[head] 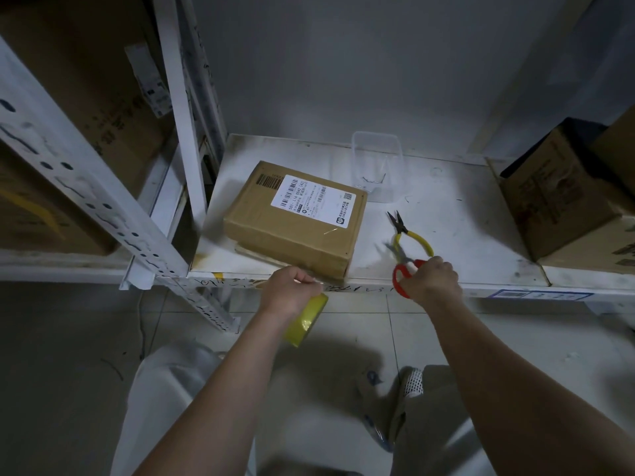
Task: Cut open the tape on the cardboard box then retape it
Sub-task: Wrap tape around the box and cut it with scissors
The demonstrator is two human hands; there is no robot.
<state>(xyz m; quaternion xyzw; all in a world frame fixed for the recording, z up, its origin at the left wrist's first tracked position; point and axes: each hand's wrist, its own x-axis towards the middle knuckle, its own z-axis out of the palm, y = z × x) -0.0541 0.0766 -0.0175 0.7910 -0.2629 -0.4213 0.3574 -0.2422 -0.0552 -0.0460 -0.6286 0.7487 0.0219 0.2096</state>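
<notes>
Left of the cardboard box [294, 218], stacked brown cartons [68, 132] fill the neighbouring rack. The box itself lies flat on the white shelf [446, 214], close to its front edge, plain brown and closed, turned slightly askew. A white shipping label [314, 199] on its top carries barcodes, a QR code and "501-L16 D042 (42)"; the rest is too small to read. Just in front of the box, the left hand [292, 293] has its fingers curled round a yellow tape roll [307, 319]. Right of the box, yellow-handled pliers [409, 233] lie on the shelf, and the right hand [431, 280] grips red-handled scissors [402, 269], blades blurred.
</notes>
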